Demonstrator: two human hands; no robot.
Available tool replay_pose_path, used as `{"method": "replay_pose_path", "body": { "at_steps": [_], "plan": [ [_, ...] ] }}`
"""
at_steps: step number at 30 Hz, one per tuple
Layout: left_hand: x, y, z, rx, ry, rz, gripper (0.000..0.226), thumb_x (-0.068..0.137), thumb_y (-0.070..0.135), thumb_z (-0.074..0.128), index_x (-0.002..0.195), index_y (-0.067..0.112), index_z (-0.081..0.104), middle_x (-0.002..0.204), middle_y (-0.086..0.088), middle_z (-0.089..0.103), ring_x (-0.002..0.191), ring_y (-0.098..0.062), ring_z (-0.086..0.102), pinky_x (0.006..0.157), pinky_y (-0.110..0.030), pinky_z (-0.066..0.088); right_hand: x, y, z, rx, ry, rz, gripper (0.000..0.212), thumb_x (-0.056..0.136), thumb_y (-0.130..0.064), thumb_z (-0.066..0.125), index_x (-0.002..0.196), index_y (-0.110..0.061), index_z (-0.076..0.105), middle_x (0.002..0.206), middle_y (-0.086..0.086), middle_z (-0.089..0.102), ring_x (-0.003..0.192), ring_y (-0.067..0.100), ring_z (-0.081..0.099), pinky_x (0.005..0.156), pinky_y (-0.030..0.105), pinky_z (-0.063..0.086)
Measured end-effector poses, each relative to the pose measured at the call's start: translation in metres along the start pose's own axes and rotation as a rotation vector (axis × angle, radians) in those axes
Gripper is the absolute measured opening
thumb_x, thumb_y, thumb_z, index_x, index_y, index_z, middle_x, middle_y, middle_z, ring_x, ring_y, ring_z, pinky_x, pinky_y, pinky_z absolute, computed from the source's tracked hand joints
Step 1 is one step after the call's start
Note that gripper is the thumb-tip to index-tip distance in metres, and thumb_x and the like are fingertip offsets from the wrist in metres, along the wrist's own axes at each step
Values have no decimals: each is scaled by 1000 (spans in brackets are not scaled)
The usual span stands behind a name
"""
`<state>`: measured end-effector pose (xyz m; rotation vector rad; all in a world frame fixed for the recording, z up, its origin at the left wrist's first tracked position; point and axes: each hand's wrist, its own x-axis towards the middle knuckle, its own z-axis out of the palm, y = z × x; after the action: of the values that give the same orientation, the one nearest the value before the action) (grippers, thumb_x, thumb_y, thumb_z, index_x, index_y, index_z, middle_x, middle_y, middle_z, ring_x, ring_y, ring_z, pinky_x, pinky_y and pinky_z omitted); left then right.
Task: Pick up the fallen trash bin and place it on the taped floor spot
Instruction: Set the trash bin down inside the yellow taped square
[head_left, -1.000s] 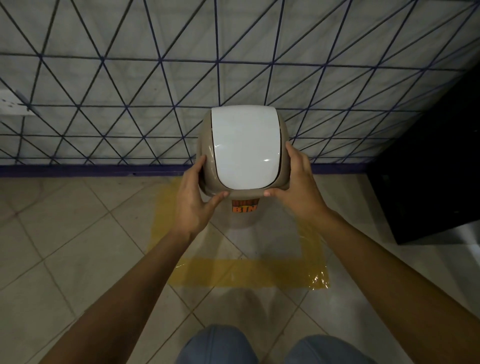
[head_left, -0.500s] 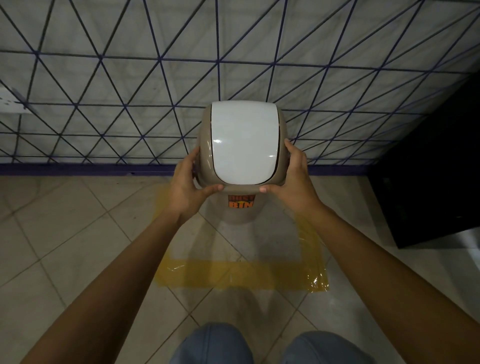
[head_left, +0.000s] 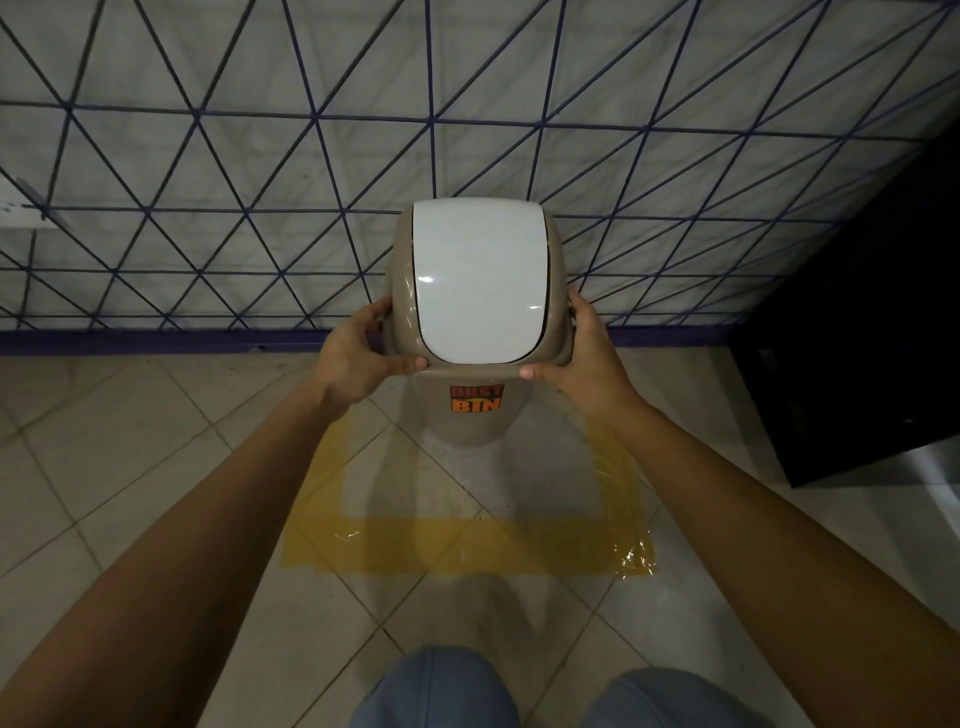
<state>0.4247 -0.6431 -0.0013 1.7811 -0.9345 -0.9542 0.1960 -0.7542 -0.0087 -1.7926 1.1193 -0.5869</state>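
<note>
- The floor (head_left: 130, 467) is laid with pale beige square tiles set diagonally, with thin dark grout lines.
- A square outline of yellow tape (head_left: 467, 551) is stuck to the floor close to the wall; its glossy film is wrinkled at the near right corner.
- The wall (head_left: 208, 156) behind is light grey, crossed by dark blue lines forming triangles, with a dark purple skirting strip at its base.
- A black cabinet (head_left: 857, 338) stands at the right edge.
- A tan trash bin (head_left: 475, 415) with a white swing lid and an orange "DUST BIN" label is upright inside the taped square; whether its base touches the floor cannot be told.
- The left hand (head_left: 358, 358) grasps the bin's lid rim on the left; the right hand (head_left: 587, 358) grasps it on the right.
- Blue-clad knees (head_left: 441, 691) show at the bottom.
</note>
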Motion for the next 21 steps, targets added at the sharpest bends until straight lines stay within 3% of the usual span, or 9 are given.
{"method": "replay_pose_path", "body": {
  "at_steps": [5,10,15,21],
  "plan": [
    [-4,-2,1,20,-6,30,91,68,9,80,145,19,33,137,-6,52,122,-22,50,98,-36,47,0,-1,1,-12,19,3,113,57,-18,87,146,-23,18,147,5,33,136,19,30,111,46,31],
    [-6,-4,0,73,-1,33,88,71,15,78,146,20,31,139,-7,49,122,-24,49,102,-45,45,-2,-2,1,2,32,-9,112,56,-18,87,146,-24,18,146,3,36,134,18,33,109,44,33],
    [-7,-4,1,80,-15,33,87,73,17,77,146,22,30,140,-7,49,122,-22,49,101,-42,45,-4,-2,-1,8,46,-26,111,56,-16,87,145,-25,20,144,0,38,131,14,34,108,39,34],
    [-8,-1,3,129,-19,46,85,75,19,76,146,21,30,140,-6,49,123,-22,49,101,-39,45,-8,-4,0,7,45,-32,110,59,-17,85,146,-23,19,147,2,35,135,18,32,110,46,33]
  ]
}}
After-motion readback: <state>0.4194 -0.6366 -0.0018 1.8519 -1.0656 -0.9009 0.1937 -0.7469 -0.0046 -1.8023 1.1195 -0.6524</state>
